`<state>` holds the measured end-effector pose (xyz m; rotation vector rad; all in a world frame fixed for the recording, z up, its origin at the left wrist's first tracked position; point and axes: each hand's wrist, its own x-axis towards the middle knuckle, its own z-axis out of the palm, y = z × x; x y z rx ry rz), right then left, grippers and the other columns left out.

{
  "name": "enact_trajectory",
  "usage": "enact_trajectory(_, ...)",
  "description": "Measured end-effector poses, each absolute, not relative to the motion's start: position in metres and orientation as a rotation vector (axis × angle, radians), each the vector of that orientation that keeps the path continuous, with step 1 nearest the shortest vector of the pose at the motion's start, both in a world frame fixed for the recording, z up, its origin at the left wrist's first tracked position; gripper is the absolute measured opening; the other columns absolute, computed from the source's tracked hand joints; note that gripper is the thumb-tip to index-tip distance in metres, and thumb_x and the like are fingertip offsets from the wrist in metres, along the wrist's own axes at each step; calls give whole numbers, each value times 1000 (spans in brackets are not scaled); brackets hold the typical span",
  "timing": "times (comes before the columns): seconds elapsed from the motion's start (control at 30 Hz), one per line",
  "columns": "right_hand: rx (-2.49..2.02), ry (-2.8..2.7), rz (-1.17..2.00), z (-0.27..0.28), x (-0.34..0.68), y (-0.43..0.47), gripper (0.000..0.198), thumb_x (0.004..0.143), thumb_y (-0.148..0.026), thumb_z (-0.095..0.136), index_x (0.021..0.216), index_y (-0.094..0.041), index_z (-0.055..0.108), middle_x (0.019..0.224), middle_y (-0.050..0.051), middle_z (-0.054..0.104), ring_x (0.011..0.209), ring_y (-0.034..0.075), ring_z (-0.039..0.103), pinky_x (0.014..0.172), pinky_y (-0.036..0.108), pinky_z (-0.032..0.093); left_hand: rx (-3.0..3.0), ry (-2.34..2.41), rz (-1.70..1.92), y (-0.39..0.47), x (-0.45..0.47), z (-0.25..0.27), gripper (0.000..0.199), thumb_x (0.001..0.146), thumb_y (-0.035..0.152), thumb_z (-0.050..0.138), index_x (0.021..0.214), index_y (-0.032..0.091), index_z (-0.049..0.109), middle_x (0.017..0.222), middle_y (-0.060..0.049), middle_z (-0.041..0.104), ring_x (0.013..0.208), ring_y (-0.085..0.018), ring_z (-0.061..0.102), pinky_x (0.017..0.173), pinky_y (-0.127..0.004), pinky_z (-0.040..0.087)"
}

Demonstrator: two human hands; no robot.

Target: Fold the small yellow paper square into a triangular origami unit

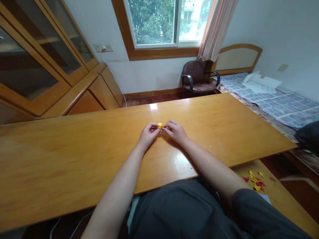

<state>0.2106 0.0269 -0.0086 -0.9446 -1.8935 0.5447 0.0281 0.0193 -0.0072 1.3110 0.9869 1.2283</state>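
Seen from the head camera, a person in a dark garment works a small folded yellow piece (pixel 160 125) with both bare hands above a long, glossy wooden table (pixel 74 159). The piece sits between the two sets of fingertips, near the table's middle from left to right and straight ahead of the wearer. Its longer axis appears to lie crosswise, running from hand to hand roughly along the table's length, while a pale yellow flap stands up on the side toward the window (pixel 154 23). The fingers cover its ends, and which one is the front cannot be told.

The left hand (pixel 148 135) pinches the piece's left side, thumb and fingers drawn close around it. The right hand (pixel 176 132) grips the opposite side between thumb and forefinger, its other fingers curled.

At the wearer's right, on a lower wooden surface (pixel 286 202) beyond the table's near edge, lies a loose cluster of yellow and red folded pieces (pixel 256 181), their points turned in various directions. A maroon armchair (pixel 195 76) stands past the table's far edge, beside a bed (pixel 284 103) spread with checked cloth. Glass-doored cabinets (pixel 50 96) line the left side of the room.
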Motion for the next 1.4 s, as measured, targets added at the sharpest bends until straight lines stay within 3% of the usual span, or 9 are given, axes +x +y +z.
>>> enact_trajectory(0.67,-903,-2029,356,-7,209,22,18,94,-29,52,101,-26,69,92,5,63,78,15,59,70,24,45,1537,1104,1242,20,26,-12,16,75,27,69,87,17,64,83,-3,69,78,-17,67,79,-32,54)
enact_trajectory(0.97,-910,-2141,132,-12,212,25,18,95,-30,52,99,-25,69,89,4,63,76,13,58,67,21,42,1540,1114,1219,24,26,-18,16,74,28,69,85,17,64,79,-1,68,74,-15,65,74,-29,54)
enact_trajectory(1.4,-913,-2086,124,-12,211,25,13,94,-27,54,94,-23,67,88,4,64,76,13,60,67,22,43,1464,1073,1191,23,22,-17,16,72,24,68,85,16,63,76,-1,68,70,-15,66,73,-28,52)
